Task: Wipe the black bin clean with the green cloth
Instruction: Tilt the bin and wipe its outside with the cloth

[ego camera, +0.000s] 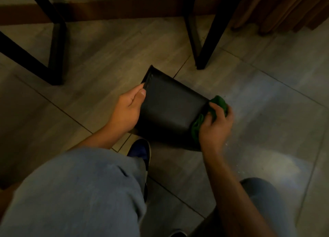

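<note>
The black bin (pixel 169 105) is held tilted above the tiled floor in the middle of the head view, one flat side facing me. My left hand (pixel 127 110) grips its left edge near the rim, thumb on the face. My right hand (pixel 216 124) presses the bunched green cloth (pixel 219 102) against the bin's right end. Part of the cloth (pixel 195 127) shows under my palm; the rest is hidden by my fingers.
Black metal furniture legs stand at the back left (pixel 55 46) and back middle (pixel 204 40). A brown curtain (pixel 277 8) hangs at the top right. My knees in grey trousers (pixel 80 192) and a blue shoe (pixel 140 151) fill the foreground.
</note>
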Demonstrator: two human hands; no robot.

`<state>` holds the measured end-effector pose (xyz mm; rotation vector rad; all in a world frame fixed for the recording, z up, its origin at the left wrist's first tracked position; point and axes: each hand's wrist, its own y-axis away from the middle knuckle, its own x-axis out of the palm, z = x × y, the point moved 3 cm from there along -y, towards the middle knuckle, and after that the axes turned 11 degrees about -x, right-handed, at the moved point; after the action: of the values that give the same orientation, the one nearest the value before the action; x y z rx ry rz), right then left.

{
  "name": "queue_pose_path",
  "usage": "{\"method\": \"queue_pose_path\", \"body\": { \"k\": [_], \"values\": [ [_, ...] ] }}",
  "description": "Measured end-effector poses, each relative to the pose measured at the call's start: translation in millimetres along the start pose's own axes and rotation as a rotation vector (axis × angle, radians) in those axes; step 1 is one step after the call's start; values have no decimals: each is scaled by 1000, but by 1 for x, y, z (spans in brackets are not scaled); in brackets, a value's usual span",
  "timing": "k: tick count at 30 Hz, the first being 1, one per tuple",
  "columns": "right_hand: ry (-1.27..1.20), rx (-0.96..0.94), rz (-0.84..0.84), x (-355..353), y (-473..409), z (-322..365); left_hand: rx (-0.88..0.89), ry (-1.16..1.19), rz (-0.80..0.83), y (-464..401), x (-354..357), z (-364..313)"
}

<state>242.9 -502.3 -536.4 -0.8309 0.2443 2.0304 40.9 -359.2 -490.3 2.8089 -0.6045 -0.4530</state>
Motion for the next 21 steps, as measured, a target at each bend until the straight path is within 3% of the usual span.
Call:
{"method": "queue_pose_path", "body": {
  "k": [2, 5, 10, 12, 18, 21],
  "values": [
    [-71, -107, 4, 20, 3, 49, 18, 5, 33, -3, 7, -6],
    [-25, -449, 102, 51, 32, 111, -22, 62, 29, -7, 10, -8],
    [22, -605, 191, 47, 86, 72, -85, 90, -31, -6, -4, 6],
    [87, -550, 149, 36, 93, 41, -78, 35, 12, -8, -7, 4],
    [52, -87, -103, 2, 47, -31, -20, -75, 28, -5, -10, -2],
    [80, 140, -54, -19, 8, -65, -30, -95, 18, -2, -10, -1]
  ]
}}
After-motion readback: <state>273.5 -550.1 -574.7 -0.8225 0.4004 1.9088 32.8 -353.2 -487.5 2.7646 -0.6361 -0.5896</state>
